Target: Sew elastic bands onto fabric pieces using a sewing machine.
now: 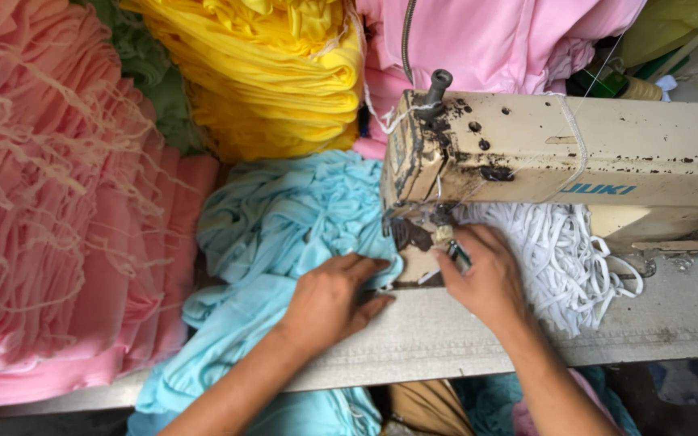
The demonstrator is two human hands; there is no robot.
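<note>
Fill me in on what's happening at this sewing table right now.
A person sits at a worn cream sewing machine. Their left hand presses light blue fabric flat on the table edge beside the needle area. Their right hand is under the machine head, pinching a small dark tool. White cord is heaped behind it; pink and yellow fabric stacks lie alongside.

Bright even daylight, soft shadows, sharp centre, edges perhaps slightly stretched.
</note>
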